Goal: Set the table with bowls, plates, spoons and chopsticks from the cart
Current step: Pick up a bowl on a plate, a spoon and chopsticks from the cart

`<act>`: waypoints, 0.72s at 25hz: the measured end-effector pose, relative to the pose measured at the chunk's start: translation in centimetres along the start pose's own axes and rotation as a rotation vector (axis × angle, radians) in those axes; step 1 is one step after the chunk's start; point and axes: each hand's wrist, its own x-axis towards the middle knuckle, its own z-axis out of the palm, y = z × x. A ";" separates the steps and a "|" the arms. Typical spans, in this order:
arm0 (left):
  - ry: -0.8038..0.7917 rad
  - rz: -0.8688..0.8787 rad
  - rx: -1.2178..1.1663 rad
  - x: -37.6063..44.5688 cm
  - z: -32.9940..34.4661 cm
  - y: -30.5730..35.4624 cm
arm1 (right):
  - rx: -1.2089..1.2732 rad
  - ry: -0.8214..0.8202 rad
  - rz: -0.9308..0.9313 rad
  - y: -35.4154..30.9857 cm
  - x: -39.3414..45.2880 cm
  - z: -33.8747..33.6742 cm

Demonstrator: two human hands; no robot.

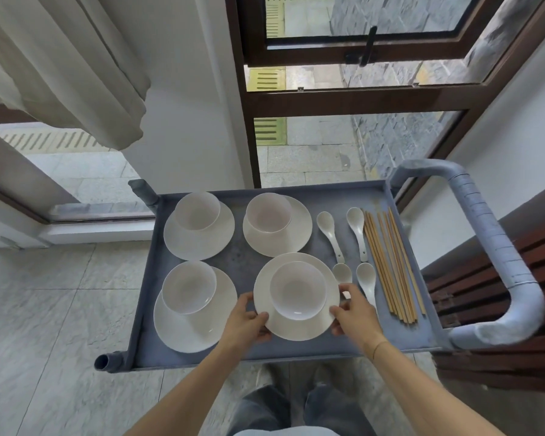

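Plate (296, 325) with a bowl (298, 289) seated on it sits at the near right of the cart tray (243, 256), gripped at opposite rims by both hands. Bare tray shows between it and the three other plate-and-bowl sets (199, 226) to the left and behind. Just right lie four white spoons (329, 234), one partly hidden behind the right hand (354, 313), then chopsticks (394, 265) near the tray wall and the cart handle (491, 247). The left hand (249, 320) curls its thumb over the rim, fingers beneath; the right pinches likewise.
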 end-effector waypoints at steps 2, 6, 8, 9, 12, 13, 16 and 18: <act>-0.043 0.002 -0.048 -0.1 0.1 0.3 | 0.019 -0.005 -0.006 -0.2 -0.4 -0.4; -0.070 0.024 -0.150 0.1 0.4 0.4 | 0.080 -0.024 -0.021 -0.3 -0.9 -1.1; -0.025 0.035 -0.154 0.3 0.6 0.2 | 0.138 -0.061 -0.031 0.1 -1.0 -1.5; 0.000 0.042 -0.163 0.4 0.7 0.2 | 0.166 -0.053 -0.039 0.3 -1.0 -1.7; 0.030 0.066 -0.187 0.6 0.7 0.3 | -0.040 0.268 -0.094 1.6 -0.2 -2.8; 0.027 0.072 -0.184 0.6 0.6 0.5 | -0.203 0.389 -0.094 2.1 0.2 -3.4; 0.007 0.085 -0.183 0.6 0.5 0.8 | -0.497 0.445 0.002 3.4 1.2 -4.8; 0.007 0.088 -0.175 0.6 0.5 0.9 | -0.579 0.395 0.033 3.8 1.8 -4.9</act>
